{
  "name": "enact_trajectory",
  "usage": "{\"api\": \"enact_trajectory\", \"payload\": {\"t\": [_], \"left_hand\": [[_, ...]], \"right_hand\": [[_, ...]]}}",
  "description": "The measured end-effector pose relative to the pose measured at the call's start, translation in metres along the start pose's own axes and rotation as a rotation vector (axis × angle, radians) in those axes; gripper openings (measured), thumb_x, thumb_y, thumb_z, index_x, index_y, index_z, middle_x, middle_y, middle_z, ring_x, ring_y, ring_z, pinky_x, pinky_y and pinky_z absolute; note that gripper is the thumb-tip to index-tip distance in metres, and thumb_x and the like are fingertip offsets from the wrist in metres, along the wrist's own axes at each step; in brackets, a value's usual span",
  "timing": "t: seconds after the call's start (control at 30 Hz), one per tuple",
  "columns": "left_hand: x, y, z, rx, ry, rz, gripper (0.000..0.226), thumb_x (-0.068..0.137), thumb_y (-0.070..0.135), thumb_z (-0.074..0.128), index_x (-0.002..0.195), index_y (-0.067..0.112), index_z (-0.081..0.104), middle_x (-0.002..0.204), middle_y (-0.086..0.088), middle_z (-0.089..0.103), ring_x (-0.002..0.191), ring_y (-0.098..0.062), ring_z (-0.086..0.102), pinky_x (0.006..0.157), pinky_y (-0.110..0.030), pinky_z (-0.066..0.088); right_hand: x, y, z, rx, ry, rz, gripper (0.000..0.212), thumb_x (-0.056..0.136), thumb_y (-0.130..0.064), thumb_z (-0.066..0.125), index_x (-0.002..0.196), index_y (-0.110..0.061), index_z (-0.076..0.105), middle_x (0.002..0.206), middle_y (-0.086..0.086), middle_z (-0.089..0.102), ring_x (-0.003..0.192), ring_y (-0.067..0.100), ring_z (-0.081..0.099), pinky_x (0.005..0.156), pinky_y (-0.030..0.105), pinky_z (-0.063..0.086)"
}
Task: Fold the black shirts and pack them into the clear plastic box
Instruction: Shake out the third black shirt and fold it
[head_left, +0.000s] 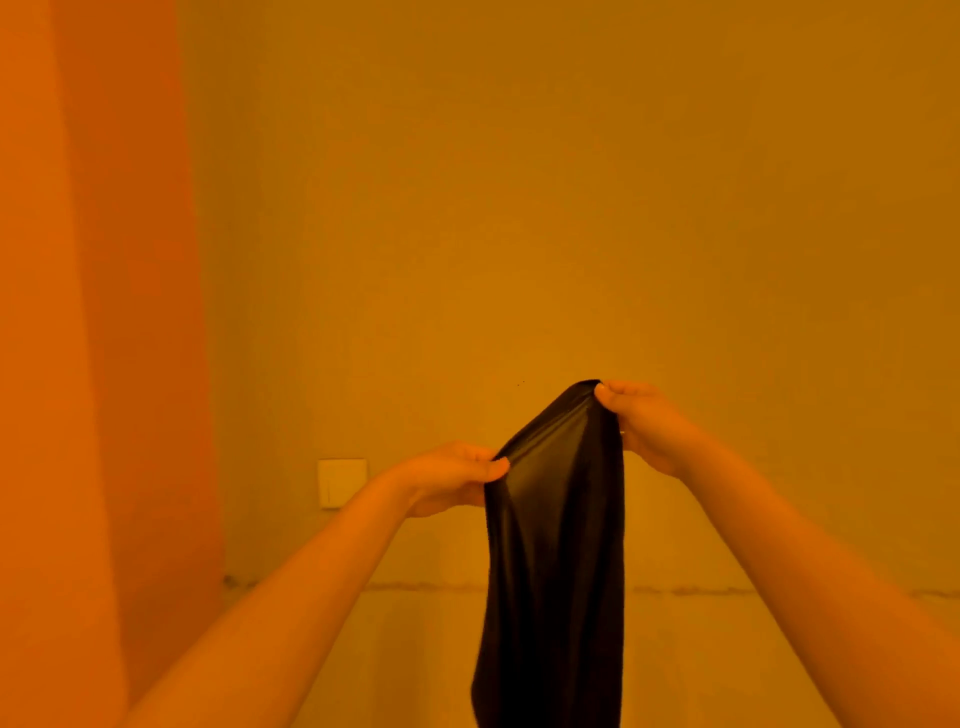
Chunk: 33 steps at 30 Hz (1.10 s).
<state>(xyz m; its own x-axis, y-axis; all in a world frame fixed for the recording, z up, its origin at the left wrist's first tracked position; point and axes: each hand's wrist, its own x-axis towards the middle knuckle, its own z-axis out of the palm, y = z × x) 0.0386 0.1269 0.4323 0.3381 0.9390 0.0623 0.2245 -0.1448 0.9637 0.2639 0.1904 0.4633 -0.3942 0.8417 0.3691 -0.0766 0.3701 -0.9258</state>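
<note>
A black shirt (556, 561) hangs in the air in front of me, bunched into a narrow column that runs down past the bottom edge of the view. My left hand (452, 480) pinches its top edge on the left side. My right hand (641, 421) grips the top edge on the right, held a little higher than the left. Both arms are raised and stretched forward. The clear plastic box is out of view.
A plain wall (571, 208) fills the view under strong orange light. A curtain (93, 312) hangs along the left side. A white wall socket (342, 482) sits low on the wall, just left of my left hand.
</note>
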Motion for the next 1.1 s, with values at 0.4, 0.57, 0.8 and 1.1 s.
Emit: {"api": "enact_trajectory", "payload": {"t": [0.4,0.57,0.8,1.1], "left_hand": [[-0.020,-0.048,-0.011,0.496,0.082,-0.207,0.016,0.083,0.012,0.066,0.095,0.022,0.066,0.085,0.007,0.065,0.078,-0.009,0.061,0.063,-0.018,0.047],[-0.028,-0.069,-0.036,0.352,0.299,-0.192,0.015,0.091,0.018,0.057,0.079,0.022,0.065,0.069,0.010,0.061,0.071,-0.005,0.053,0.063,-0.019,0.042],[-0.023,-0.064,-0.040,-0.348,0.482,-0.001,0.019,0.097,0.019,0.045,0.095,0.013,0.063,0.077,0.003,0.072,0.067,-0.006,0.067,0.059,-0.019,0.054],[-0.029,-0.049,-0.063,0.090,0.513,0.041,0.012,0.090,0.011,0.057,0.080,0.016,0.059,0.062,0.011,0.066,0.062,-0.007,0.059,0.053,-0.017,0.043]], "right_hand": [[0.007,0.012,-0.026,-0.255,0.282,-0.031,0.018,0.097,-0.024,0.045,0.091,-0.011,0.055,0.085,0.010,0.049,0.079,0.021,0.046,0.070,0.035,0.035],[-0.006,0.015,-0.047,-0.198,0.221,0.051,0.008,0.087,-0.023,0.062,0.084,-0.016,0.062,0.082,0.006,0.064,0.074,0.020,0.061,0.067,0.032,0.050],[-0.006,0.029,-0.075,-0.347,0.066,0.147,0.011,0.090,-0.012,0.056,0.088,-0.017,0.065,0.080,-0.003,0.068,0.077,0.012,0.064,0.061,0.022,0.053],[-0.015,0.017,-0.101,-0.550,-0.174,0.258,0.014,0.090,0.002,0.052,0.091,-0.010,0.060,0.076,0.011,0.064,0.058,0.013,0.064,0.054,0.024,0.054]]}}
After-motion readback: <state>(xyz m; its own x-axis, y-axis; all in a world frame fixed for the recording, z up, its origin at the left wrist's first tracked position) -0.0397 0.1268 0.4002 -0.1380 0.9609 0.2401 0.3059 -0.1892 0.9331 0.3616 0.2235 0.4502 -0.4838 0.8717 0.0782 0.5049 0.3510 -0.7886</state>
